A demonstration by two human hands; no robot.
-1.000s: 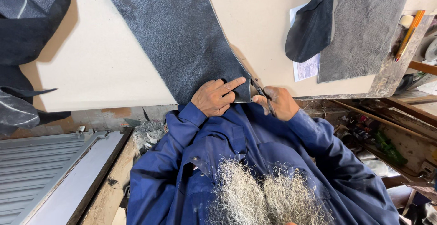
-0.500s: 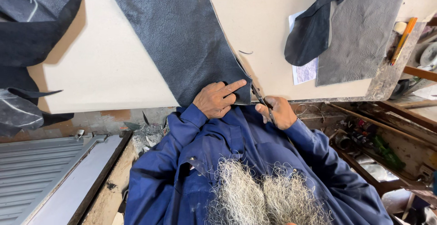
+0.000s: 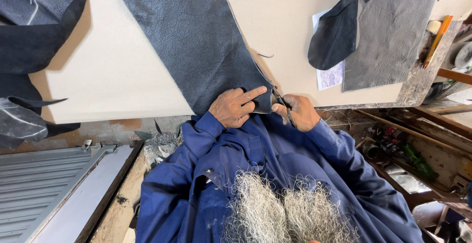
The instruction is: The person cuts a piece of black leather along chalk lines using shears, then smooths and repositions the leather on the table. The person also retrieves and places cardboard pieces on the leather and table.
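Note:
A large dark blue-grey leather sheet (image 3: 196, 46) lies across a beige board (image 3: 108, 76). My left hand (image 3: 235, 107) presses flat on the sheet's near corner, forefinger pointing along its right edge. My right hand (image 3: 298, 112) is closed around a pair of scissors (image 3: 281, 101), whose blades meet the leather's right edge just beyond that forefinger. A thin trimmed sliver (image 3: 265, 55) lies on the board beside the cut edge. My blue sleeves fill the lower part of the view.
More dark leather pieces (image 3: 29, 51) hang over the board's left side. Folded dark and grey leather pieces (image 3: 383, 31) lie on a paper sheet (image 3: 328, 76) at the right. An orange pencil (image 3: 436, 39) rests at the bench's right edge. A cluttered shelf (image 3: 413, 159) sits lower right.
The view has shifted slightly. My right hand with the scissors has moved a little along the leather's right edge; my left hand stays pressed on the corner.

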